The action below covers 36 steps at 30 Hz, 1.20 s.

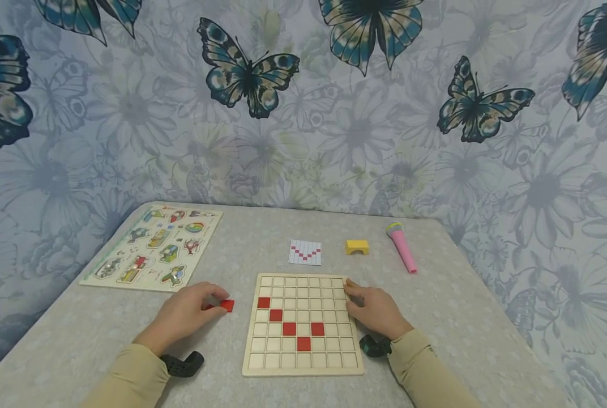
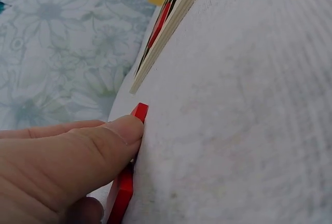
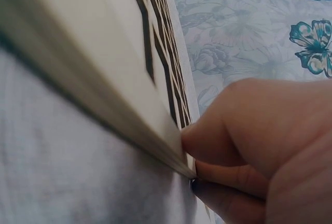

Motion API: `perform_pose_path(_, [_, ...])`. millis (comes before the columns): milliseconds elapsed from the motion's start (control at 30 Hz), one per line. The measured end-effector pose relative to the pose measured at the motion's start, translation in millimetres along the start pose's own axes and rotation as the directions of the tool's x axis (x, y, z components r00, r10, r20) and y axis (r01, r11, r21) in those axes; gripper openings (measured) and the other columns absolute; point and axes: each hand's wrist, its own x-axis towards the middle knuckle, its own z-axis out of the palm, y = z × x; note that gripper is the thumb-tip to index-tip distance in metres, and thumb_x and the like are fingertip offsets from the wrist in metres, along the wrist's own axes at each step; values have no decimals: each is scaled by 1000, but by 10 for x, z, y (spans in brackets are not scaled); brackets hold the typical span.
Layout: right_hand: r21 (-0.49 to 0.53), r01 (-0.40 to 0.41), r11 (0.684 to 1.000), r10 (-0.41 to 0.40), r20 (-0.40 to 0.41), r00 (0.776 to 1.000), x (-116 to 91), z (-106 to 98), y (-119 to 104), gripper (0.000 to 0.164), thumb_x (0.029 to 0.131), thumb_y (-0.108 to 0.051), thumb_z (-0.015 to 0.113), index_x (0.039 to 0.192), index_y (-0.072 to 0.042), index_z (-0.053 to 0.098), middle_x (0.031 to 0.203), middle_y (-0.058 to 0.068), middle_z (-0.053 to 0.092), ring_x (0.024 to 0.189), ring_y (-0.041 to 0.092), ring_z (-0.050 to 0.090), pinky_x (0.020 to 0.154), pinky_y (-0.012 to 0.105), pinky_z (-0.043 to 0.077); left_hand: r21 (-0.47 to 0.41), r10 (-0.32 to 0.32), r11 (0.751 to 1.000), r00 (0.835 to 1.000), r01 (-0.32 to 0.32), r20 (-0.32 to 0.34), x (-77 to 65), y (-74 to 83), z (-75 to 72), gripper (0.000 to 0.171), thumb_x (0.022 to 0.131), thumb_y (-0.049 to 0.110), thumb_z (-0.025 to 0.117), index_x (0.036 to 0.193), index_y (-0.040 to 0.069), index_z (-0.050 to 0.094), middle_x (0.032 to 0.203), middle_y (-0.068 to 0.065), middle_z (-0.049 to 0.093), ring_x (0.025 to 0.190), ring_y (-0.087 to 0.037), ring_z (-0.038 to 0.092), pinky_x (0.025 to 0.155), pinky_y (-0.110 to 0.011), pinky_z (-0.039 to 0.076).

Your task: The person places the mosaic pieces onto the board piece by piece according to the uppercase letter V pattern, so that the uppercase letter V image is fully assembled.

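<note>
A wooden grid board (image 1: 303, 372) lies on the table between the hands, with several red square tiles (image 1: 289, 328) in its cells. Left of the board, my left hand (image 1: 188, 311) pinches a red tile (image 2: 140, 111) between thumb and fingers, low over the table. Another red tile (image 2: 122, 195) shows below the thumb in the left wrist view. My right hand (image 1: 377, 309) grips the board's right edge near its far corner. Its thumb (image 3: 194, 136) lies on the rim, with fingers against the side. Behind the board lies a small pattern card (image 1: 305, 253) printed with a red V of squares.
At the back left lies a picture puzzle board (image 1: 163, 246). A yellow arch block (image 1: 357, 247) and a pink toy microphone (image 1: 402, 249) lie at the back right. The table (image 1: 461, 317) meets a butterfly-patterned wall (image 1: 303, 141) behind.
</note>
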Motion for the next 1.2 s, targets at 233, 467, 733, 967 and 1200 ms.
perform_pose_path(233, [20,3,1000,-4,9,1000,-14,-13,15,45,95,-21,68,138,-10,65,147,1,59,116,24,67,53,27,25,1,-14,1000,1000,14,4,9,45,-10,27,84,34,86,107,25,76,107,7,74,80,-5,65,68,-33,52])
perform_pose_path(467, [20,-1,1000,0,8,1000,-7,-6,2,45,95,-21,69,138,-9,65,147,1,59,124,24,64,54,28,26,10,1,1000,1000,-1,12,-4,38,-37,26,85,24,82,110,21,76,102,6,72,71,-4,56,62,-30,46])
perform_pose_path(733, [21,6,1000,-6,6,1000,-3,-4,12,45,95,-21,69,138,-9,65,147,1,59,112,17,65,55,28,27,-18,3,1000,1000,-3,17,-15,35,-46,27,87,24,82,113,24,76,100,7,73,67,-4,53,59,-27,44])
perform_pose_path(967, [20,8,1000,-8,5,1000,1,-1,22,45,95,-21,69,139,-9,65,147,1,59,118,21,65,56,28,30,-22,6,1000,1000,-5,15,-7,30,-26,23,86,24,84,109,25,77,98,7,74,69,-4,55,60,-28,46])
perform_pose_path(1200, [26,11,1000,-11,1,1000,-6,-8,17,45,95,-21,69,138,-8,65,147,1,59,136,27,56,58,28,32,-31,70,997,996,-72,-53,-4,26,-16,23,85,28,86,107,28,77,71,14,58,55,-2,43,51,-23,38])
